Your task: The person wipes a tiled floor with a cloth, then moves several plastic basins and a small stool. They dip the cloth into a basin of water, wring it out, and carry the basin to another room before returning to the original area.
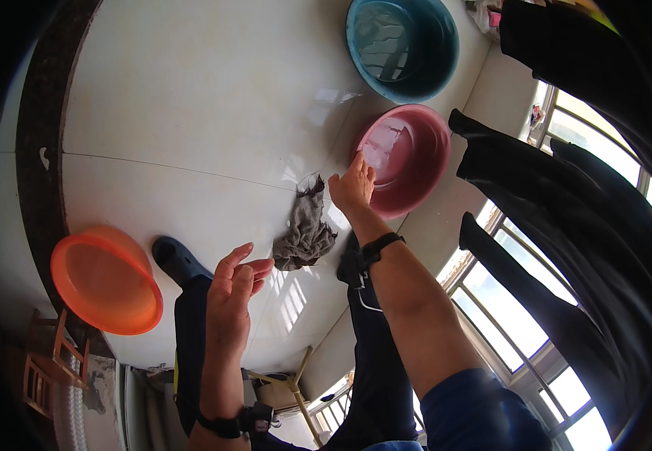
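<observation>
My right hand (353,185) reaches out to the near left rim of a pink basin (423,188) holding clear water. Its fingers hook over that rim, while the thumb sticks out on the outer side. My left hand (234,289) hovers above the floor with its fingers apart and nothing in it. Between the two hands, a crumpled wet grey-brown cloth (305,233) lies on the floor, touched by neither.
Beyond the pink basin stands a teal basin (438,71) with water. An orange basin (153,301) sits at the left, near my dark slipper (175,259) and a small wooden chair (59,353). Dark garments (551,188) hang at the right before windows. The pale floor (183,90) shows wet reflections.
</observation>
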Action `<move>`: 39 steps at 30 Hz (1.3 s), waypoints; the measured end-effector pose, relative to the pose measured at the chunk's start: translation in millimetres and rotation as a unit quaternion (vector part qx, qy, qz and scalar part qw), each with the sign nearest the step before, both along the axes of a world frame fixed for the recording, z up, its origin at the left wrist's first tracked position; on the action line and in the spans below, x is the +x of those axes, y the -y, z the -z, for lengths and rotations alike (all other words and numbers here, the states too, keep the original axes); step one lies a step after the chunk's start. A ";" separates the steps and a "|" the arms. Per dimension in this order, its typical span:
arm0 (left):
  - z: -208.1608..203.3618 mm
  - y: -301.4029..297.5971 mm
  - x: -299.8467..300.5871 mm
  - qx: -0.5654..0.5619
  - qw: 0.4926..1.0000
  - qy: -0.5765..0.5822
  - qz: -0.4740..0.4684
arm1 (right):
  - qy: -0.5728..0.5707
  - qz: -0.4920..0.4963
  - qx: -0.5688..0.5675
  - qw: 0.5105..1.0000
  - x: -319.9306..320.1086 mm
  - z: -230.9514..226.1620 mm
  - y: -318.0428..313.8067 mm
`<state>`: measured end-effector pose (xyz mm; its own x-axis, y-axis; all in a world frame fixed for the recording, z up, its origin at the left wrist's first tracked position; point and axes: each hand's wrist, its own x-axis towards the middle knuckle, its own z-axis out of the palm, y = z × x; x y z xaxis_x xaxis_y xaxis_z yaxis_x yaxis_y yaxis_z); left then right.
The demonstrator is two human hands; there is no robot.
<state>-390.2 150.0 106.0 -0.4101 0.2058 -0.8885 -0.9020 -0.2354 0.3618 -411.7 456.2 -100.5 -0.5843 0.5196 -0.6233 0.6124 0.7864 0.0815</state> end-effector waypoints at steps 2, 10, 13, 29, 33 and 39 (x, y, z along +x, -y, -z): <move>0.3 -0.8 0.7 0.005 1.000 0.001 -0.004 | -0.032 -0.009 -0.007 0.999 -2.4 2.9 2.3; 1.3 -4.2 3.6 0.002 1.000 0.000 0.007 | -0.131 -0.048 0.002 0.990 -25.6 -3.3 16.2; 0.7 -3.4 1.4 0.002 1.000 0.000 0.010 | -0.228 -0.122 -0.017 0.966 -9.6 -23.1 37.4; -3.5 17.4 13.8 -0.051 0.998 0.014 0.033 | 0.224 0.055 -0.039 0.972 210.0 25.9 45.6; -11.1 26.4 19.6 -0.049 0.998 0.013 0.025 | 0.187 0.228 -0.065 0.953 233.3 72.9 53.6; -13.3 20.7 30.5 -0.006 1.000 0.009 0.028 | 0.138 0.342 -0.009 0.929 242.0 116.6 66.2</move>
